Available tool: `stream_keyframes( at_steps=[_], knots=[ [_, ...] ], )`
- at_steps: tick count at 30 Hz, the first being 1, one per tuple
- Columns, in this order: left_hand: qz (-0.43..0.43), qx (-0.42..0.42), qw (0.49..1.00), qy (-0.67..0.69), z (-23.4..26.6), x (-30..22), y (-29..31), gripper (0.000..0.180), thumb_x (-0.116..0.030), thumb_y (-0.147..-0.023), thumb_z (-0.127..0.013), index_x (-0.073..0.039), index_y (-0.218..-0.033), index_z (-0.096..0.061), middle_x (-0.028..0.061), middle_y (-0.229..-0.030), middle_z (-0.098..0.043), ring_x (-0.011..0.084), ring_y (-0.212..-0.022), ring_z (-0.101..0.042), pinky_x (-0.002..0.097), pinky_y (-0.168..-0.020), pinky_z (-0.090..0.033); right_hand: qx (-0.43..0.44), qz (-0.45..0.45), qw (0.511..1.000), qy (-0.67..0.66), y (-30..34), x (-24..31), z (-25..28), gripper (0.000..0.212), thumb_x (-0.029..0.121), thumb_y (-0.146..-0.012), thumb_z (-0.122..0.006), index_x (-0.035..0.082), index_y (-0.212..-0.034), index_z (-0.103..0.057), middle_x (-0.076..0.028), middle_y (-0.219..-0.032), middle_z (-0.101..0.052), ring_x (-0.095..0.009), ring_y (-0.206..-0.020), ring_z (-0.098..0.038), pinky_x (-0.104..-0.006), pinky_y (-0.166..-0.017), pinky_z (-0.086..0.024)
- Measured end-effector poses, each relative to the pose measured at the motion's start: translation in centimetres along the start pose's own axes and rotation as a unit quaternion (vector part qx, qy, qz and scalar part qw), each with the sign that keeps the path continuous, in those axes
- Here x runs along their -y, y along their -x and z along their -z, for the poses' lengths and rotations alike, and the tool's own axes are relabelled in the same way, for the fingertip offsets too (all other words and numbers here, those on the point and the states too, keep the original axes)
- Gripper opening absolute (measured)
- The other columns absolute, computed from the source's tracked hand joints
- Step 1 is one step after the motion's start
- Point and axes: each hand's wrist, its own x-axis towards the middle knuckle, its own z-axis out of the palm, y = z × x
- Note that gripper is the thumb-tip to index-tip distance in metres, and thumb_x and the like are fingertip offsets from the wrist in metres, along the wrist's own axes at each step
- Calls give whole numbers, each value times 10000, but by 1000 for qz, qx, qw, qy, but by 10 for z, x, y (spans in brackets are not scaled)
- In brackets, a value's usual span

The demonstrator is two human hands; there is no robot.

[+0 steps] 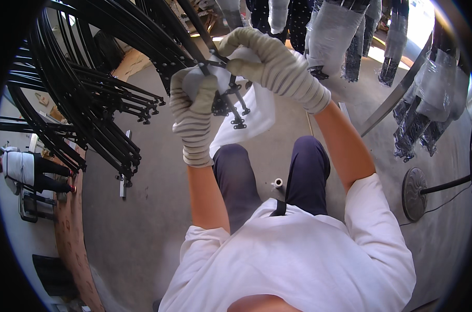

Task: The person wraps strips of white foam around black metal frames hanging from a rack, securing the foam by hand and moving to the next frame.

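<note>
Striped knit gloves cover both my hands. My left hand (193, 112) is closed on a thin white foam wrapping sheet (254, 117), at the ends of some black metal bars (196, 47). Higher and to the right, my right hand (272, 65) has its fingers curled round another part of the same sheet, close to a bar. The sheet passes round the bars, and its loose end hangs down toward my left knee. Below the wrap, small black brackets (238, 117) with holes stick out. What lies under my fingertips is partly hidden.
Many curved black metal bars (64, 78) hang at the left. Plastic-wrapped bundles (332, 34) hang at the far side and right. A white roll (278, 183) stands on the floor between my knees. A round stand base (414, 194) is at right; another person (25, 167) bends at far left.
</note>
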Motion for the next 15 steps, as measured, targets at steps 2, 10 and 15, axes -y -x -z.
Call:
stream_keyframes(
  at_steps=[2, 10, 15],
  knots=[
    [31, -7, 1000, -4, -8, -10, 6, 301, -154, -658, -679, -35, -877, -510, 30, -773, -540, 85, -665, -497, 219, -585, -439, -8, -33, 997, 71, 7, 15, 1, 274, 79, -710, -577, 76, -976, -511, -30, -859, -557, -100, -772, -534, -230, -734, -433],
    [78, -6, 996, 39, -18, 0, 7, 278, -104, -658, -671, -20, -871, -514, 34, -766, -557, 75, -654, -529, 183, -572, -449, -70, -91, 993, -26, 24, 4, -17, 282, 47, -720, -493, 81, -1000, -501, -7, -859, -533, -78, -787, -493, -232, -737, -409],
    [142, -48, 984, 95, -22, 7, 4, 318, -99, -641, -685, -18, -900, -521, 45, -790, -566, 89, -669, -541, 184, -590, -460, -170, -122, 978, 7, 36, 8, -32, 289, 52, -739, -494, 102, -1023, -494, -11, -872, -547, -82, -770, -500, -236, -726, -416]
  ],
)
